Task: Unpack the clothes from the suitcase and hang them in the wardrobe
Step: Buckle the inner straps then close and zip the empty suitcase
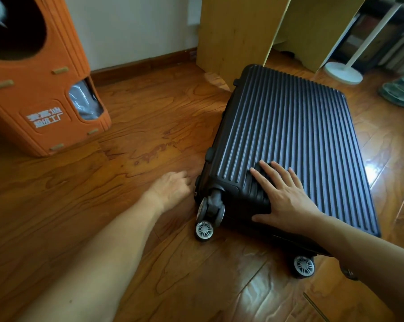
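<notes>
Suitcase (287, 140) lies shut and flat on the wooden floor (149, 108), wheels toward the person.

Right hand (282, 196) rests spread, fingers (262, 177) straight and apart, on the shell's near left corner; left hand (170, 189), fingers loosely extended and gripping nothing, reaches to the case's left edge just beside the near wheel (204, 228). Its long axis runs near to far, so the opening seam is judged closest to the left hand.

Both hands (170, 189) (287, 198) outstretched, fingers straight
</notes>
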`<state>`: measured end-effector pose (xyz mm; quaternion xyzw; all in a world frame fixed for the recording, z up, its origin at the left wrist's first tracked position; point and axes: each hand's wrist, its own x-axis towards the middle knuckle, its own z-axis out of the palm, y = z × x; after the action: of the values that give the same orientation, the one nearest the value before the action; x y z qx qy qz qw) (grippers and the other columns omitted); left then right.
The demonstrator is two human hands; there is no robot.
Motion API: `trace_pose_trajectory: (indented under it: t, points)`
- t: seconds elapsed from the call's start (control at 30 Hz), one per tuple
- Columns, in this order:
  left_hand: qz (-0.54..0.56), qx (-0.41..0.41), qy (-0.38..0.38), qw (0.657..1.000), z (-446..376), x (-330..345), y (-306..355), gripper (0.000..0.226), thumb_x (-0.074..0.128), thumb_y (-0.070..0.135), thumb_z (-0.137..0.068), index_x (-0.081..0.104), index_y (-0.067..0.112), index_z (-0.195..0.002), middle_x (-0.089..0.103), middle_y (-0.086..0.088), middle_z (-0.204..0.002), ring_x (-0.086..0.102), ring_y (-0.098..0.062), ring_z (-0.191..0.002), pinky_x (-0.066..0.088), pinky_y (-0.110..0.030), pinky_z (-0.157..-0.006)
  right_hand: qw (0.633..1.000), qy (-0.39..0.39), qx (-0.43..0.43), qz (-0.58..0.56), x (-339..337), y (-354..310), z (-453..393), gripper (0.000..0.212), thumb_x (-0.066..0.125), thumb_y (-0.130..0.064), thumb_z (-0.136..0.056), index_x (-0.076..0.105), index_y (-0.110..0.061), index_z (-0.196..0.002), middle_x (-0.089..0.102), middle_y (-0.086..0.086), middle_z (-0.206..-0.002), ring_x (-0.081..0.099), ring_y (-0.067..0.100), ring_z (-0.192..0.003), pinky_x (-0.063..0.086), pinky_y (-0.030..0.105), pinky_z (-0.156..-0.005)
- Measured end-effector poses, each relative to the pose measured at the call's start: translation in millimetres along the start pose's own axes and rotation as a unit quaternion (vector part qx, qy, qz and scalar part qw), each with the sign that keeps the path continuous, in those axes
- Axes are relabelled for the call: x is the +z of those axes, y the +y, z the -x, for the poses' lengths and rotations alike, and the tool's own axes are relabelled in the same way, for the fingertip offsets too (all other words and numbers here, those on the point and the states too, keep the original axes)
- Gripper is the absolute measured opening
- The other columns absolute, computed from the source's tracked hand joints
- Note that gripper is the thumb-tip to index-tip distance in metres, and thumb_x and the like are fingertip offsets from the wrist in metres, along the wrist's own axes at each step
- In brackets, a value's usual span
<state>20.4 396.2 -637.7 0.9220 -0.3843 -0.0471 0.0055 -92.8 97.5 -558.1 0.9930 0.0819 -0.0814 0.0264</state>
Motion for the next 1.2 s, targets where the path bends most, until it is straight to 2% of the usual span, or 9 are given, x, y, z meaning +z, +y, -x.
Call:
trace_pose_trajectory:
  t: [0.1,0.2,0.27,0.47,0.6,0.73,0.93,1.07,1.2]
  points:
    - [0.069,-0.062,-0.011,0.996,1,9,3,0.031,0.047,0.006,-0.099,0.066,0.014,-0.123,0.064,-0.003,-0.110,0.060,-0.029,-0.111,0.050,-0.039,-0.079,1.000,0.000,0.002,-0.005,0,0,0,0.121,0.057,-0.084,-0.071,-0.024,-0.045,-0.151,-0.015,-0.006,-0.166,-0.020,0.022,-0.152,-0.006,0.053,-0.123]
    - [0.171,-0.088,-0.009,0.981,6,23,11,0.022,0.048,0.013,-0.100,0.065,0.012,-0.112,0.058,0.002,-0.092,0.063,-0.030,-0.100,0.035,-0.030,-0.070,1.000,0.011,-0.002,-0.011,-3,-2,4,0.119,0.063,-0.079,-0.072,-0.016,-0.044,-0.154,-0.007,-0.005,-0.167,-0.014,0.022,-0.153,0.000,0.055,-0.123]
    - [0.164,-0.086,0.004,0.983,11,25,17,0.020,0.049,0.014,-0.100,0.066,0.010,-0.109,0.062,-0.004,-0.099,0.063,-0.028,-0.100,0.032,-0.025,-0.072,0.999,0.042,-0.005,-0.016,-2,-3,7,0.118,0.068,-0.073,-0.072,-0.010,-0.043,-0.156,0.004,-0.003,-0.167,-0.002,0.026,-0.154,0.012,0.059,-0.122]
    - [0.316,-0.109,0.202,0.921,12,47,18,0.033,0.040,0.030,-0.095,0.058,0.014,-0.071,0.054,-0.001,-0.069,0.055,-0.029,-0.065,0.039,-0.034,-0.059,0.980,0.200,0.006,0.003,-18,-11,12,0.105,0.077,-0.053,-0.075,0.021,-0.026,-0.159,0.023,0.009,-0.161,0.027,0.033,-0.143,0.034,0.059,-0.112]
    - [0.323,-0.182,0.180,0.911,7,51,24,0.021,0.054,0.018,-0.094,0.060,0.017,-0.074,0.053,0.000,-0.074,0.056,-0.027,-0.069,0.032,-0.032,-0.060,0.985,0.165,0.025,0.039,-24,-14,-1,0.108,0.073,-0.061,-0.075,0.015,-0.026,-0.159,0.023,0.010,-0.161,0.023,0.035,-0.146,0.024,0.058,-0.118]
    - [0.333,-0.159,0.163,0.915,15,71,37,0.011,0.065,-0.002,-0.089,0.064,0.007,-0.084,0.058,-0.005,-0.077,0.057,-0.019,-0.068,0.038,-0.029,-0.060,0.992,0.125,0.017,0.026,-8,-10,-2,0.105,0.071,-0.064,-0.077,0.018,-0.026,-0.159,0.032,0.005,-0.157,0.028,0.030,-0.144,0.028,0.054,-0.118]
    - [0.521,-0.258,0.052,0.812,9,61,35,0.031,0.052,0.027,-0.106,0.063,0.018,-0.078,0.062,0.002,-0.075,0.056,-0.015,-0.071,0.040,-0.032,-0.067,0.992,0.123,0.008,0.002,4,-6,2,0.093,0.068,-0.061,-0.080,0.030,-0.021,-0.155,0.031,0.003,-0.158,0.027,0.029,-0.145,0.032,0.057,-0.116]
    - [0.455,-0.223,0.064,0.860,13,53,39,0.030,0.051,0.014,-0.106,0.057,0.010,-0.077,0.057,-0.004,-0.078,0.051,-0.022,-0.076,0.026,-0.032,-0.062,0.989,0.147,-0.008,0.011,5,-3,3,0.087,0.068,-0.058,-0.083,0.037,-0.018,-0.153,0.037,0.007,-0.154,0.033,0.031,-0.141,0.032,0.057,-0.115]
    - [0.418,-0.186,0.126,0.880,24,63,57,0.017,0.053,0.002,-0.099,0.065,-0.006,-0.091,0.062,-0.020,-0.091,0.058,-0.034,-0.087,0.025,-0.025,-0.069,0.976,0.175,-0.115,0.056,2,-1,2,0.071,0.054,-0.056,-0.091,0.047,-0.015,-0.148,0.047,0.012,-0.147,0.045,0.034,-0.131,0.038,0.055,-0.108]
